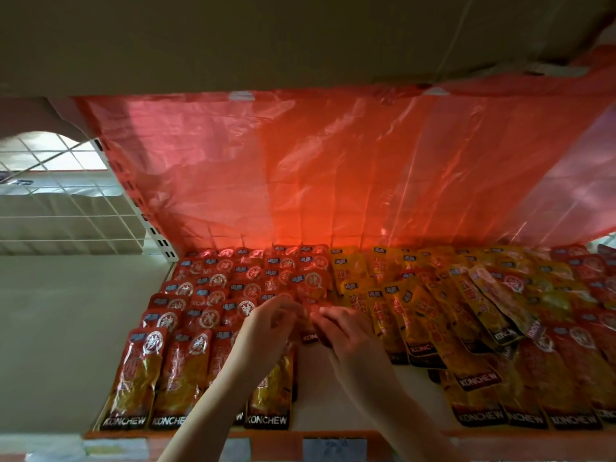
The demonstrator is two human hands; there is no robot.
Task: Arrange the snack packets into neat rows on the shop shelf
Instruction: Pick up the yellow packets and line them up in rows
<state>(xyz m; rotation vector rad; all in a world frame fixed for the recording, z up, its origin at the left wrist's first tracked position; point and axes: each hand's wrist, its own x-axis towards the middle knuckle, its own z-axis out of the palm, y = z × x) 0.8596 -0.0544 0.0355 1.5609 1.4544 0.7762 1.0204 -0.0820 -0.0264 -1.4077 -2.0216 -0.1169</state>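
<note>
L hand (pixel 266 323) & R hand (pixel 340 328) both pinch one red snack packet (pixel 310 336) mid-shelf (pixel 350 395), btwn red rows (pixel 186 328) & yellow packets (pixel 416 321).

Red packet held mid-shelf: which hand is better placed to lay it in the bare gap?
Probably the right hand: it grips the red packet directly above the bare gap, while the left hand sits over the red rows.

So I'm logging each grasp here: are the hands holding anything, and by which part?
Both hands, left and right, pinch one red snack packet between them, fingers on its upper part; its dark bottom edge shows below.
</note>
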